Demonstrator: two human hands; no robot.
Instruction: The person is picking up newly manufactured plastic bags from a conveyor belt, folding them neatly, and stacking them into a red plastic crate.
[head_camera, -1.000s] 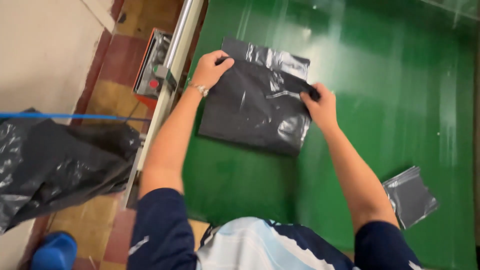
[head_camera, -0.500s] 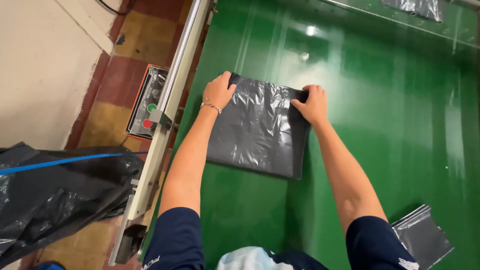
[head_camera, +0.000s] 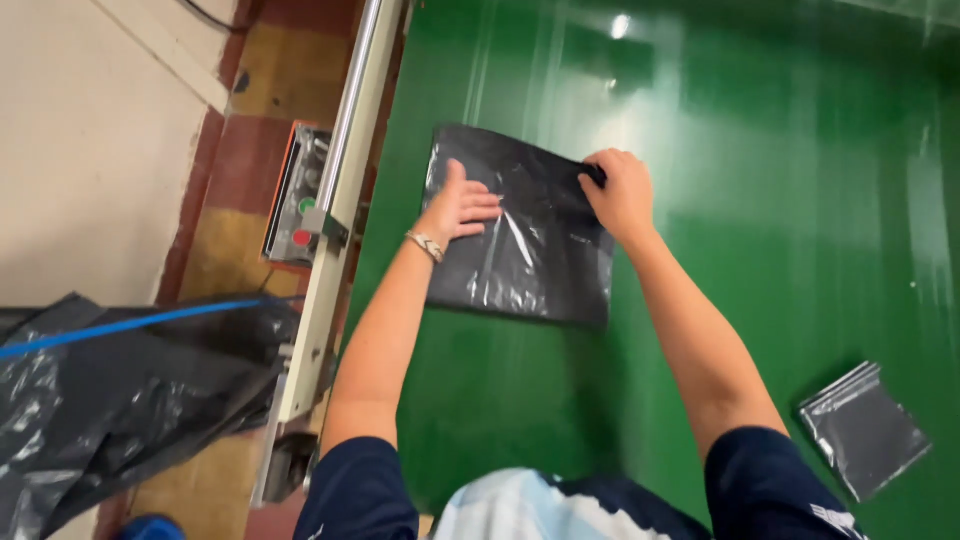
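Note:
A black plastic bag (head_camera: 530, 265) lies flat on the green table (head_camera: 780, 230) in front of me. My left hand (head_camera: 462, 204) rests flat on the bag's left half, fingers spread and pointing right. My right hand (head_camera: 620, 190) is closed on the bag's upper right edge, pinching the plastic. A bracelet sits on my left wrist.
A small clear plastic bag (head_camera: 862, 428) lies on the green table at the lower right. A metal rail (head_camera: 338, 200) runs along the table's left edge, with a control box with green and red buttons (head_camera: 296, 195) beside it. A large black sack (head_camera: 120, 390) hangs at the lower left.
My left hand moved from the bag's upper left corner onto its surface and now lies flat. The right hand stays on the upper right edge. The bag lies flatter.

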